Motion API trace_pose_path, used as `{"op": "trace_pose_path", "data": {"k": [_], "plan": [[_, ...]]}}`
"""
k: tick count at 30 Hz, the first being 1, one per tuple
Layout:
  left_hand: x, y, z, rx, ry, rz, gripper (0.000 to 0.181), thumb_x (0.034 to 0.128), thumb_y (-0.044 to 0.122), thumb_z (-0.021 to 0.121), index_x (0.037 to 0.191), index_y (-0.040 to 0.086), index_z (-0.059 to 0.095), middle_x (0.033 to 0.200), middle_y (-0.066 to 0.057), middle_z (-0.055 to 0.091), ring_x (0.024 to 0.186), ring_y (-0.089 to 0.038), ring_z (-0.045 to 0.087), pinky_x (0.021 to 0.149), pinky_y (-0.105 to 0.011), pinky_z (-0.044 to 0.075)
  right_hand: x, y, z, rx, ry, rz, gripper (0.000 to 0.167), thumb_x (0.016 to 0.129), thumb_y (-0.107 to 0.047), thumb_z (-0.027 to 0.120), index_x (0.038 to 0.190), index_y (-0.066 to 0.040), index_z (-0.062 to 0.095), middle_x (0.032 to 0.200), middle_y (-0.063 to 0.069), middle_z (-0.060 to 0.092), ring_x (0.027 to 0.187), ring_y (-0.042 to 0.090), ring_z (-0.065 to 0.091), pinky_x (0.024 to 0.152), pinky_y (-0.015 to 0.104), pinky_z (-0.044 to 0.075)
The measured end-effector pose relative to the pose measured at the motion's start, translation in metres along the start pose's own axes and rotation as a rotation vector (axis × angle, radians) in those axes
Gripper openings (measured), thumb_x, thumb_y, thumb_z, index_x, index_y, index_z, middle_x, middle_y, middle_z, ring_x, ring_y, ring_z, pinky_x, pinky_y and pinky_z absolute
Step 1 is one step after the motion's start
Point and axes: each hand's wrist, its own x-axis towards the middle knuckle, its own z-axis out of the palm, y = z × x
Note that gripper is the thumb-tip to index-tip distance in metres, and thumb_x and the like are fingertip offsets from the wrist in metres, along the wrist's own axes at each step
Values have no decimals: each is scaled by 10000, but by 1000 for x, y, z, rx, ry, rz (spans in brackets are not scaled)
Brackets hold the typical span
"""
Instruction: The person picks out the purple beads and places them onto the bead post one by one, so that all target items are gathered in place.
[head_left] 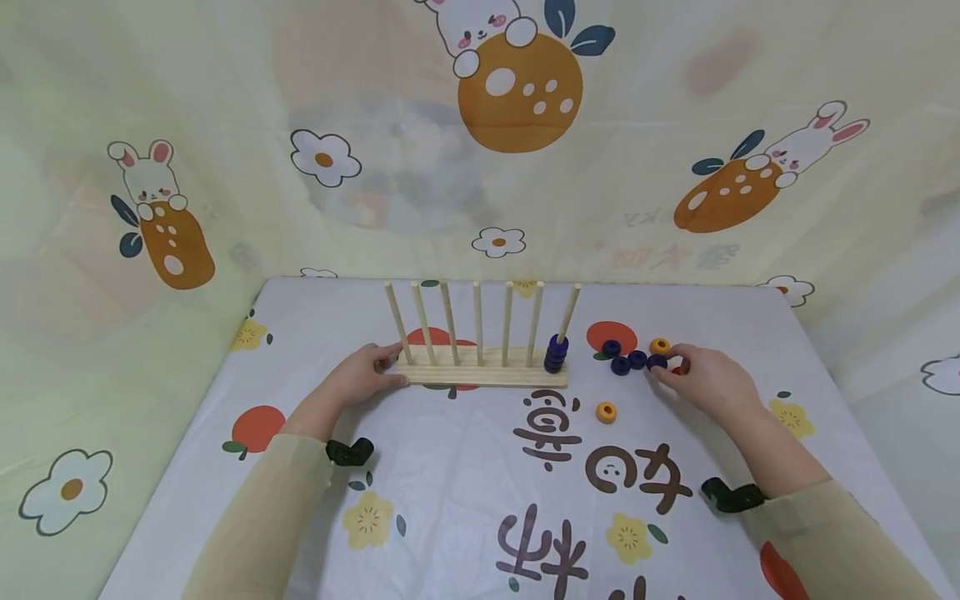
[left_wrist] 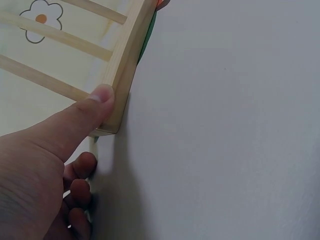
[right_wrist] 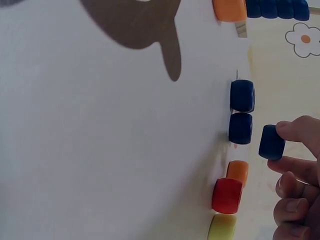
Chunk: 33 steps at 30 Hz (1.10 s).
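Note:
A wooden peg rack (head_left: 480,377) with a row of upright pegs stands on the table, several dark blue beads (head_left: 556,355) stacked on its rightmost peg. At the rack's left end my left hand (head_left: 358,377) grips the base, its thumb (left_wrist: 102,95) on the front edge in the left wrist view. Off to the right, my right hand (head_left: 712,385) pinches a blue bead (right_wrist: 272,142) between thumb and finger, raised off the table. Loose blue beads (head_left: 620,365) lie just left of that hand. An orange bead (head_left: 659,346) is behind its fingertips.
Another orange bead (head_left: 606,412) lies on the cloth in front of the rack's right end. A red bead (right_wrist: 227,195) and a yellow bead (right_wrist: 222,227) appear beside the right hand. A printed cloth (head_left: 442,467) covers the table, with a patterned curtain (head_left: 390,208) behind.

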Motion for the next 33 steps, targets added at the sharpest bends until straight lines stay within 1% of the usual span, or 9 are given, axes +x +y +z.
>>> {"op": "trace_pose_path", "data": {"k": [7, 14, 21, 26, 33], "plan": [[3, -1, -1, 11, 5, 6, 775, 852, 418, 774, 1518, 247, 419, 1096, -87, 522, 1004, -258, 475, 873, -417, 426, -4, -3, -3, 14, 56, -27, 572, 915, -453, 664, 1263, -5, 587, 840, 110, 620, 709, 248, 524, 582, 345, 397], [3, 0, -3, 15, 3, 11, 771, 857, 410, 771, 1521, 244, 416, 1100, -87, 520, 1005, -259, 471, 878, -427, 419, -5, -7, -3, 23, 116, -46, 513, 919, -425, 664, 1241, -30, 607, 797, 73, 596, 680, 230, 505, 563, 330, 371], [2, 1, -3, 13, 1, 4, 774, 857, 414, 770, 1522, 249, 411, 1101, -90, 519, 1004, -259, 472, 882, -427, 426, -5, -11, -7, 40, 167, -68, 453, 925, -415, 654, 1211, -64, 631, 768, 53, 561, 640, 221, 477, 536, 334, 346], [2, 0, -3, 11, 0, 5, 778, 859, 416, 768, 1525, 243, 406, 1101, -89, 515, 1013, -257, 469, 879, -422, 425, -4, -14, -10, 47, 174, -74, 440, 933, -417, 645, 1207, -73, 632, 775, 61, 553, 644, 231, 470, 536, 340, 346], [2, -2, 0, 5, 7, 0, 778, 852, 422, 773, 1521, 260, 412, 1111, -84, 523, 1016, -259, 473, 903, -433, 429, -5, -22, -15, 51, 156, -78, 490, 931, -458, 646, 1218, -61, 629, 793, 66, 563, 662, 232, 477, 544, 336, 357]]}}
